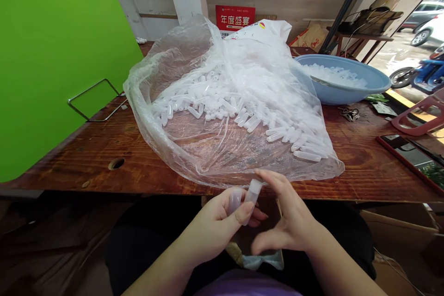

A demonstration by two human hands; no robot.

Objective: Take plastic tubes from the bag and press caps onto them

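Observation:
My left hand [222, 222] is closed around a small translucent plastic tube [254, 190], pinched upright and slightly tilted between thumb and fingers. A second milky, rounded tube [235, 200] is tucked in the same hand, near the curled index finger. My right hand [289, 217] is open, thumb and fingers spread, with its fingertips close to the upper end of the held tube; whether they touch it I cannot tell. Beyond both hands lies a large clear plastic bag [215, 148], its mouth towards me, with a heap of similar tubes [208, 97] inside.
A blue basin [347, 95] at the back right holds many small white pieces. Keys [349, 114] and a red-edged phone-like slab [412, 157] lie on the wooden table [83, 162]. A green panel [58, 55] with a metal wire stand [97, 101] rises at the left.

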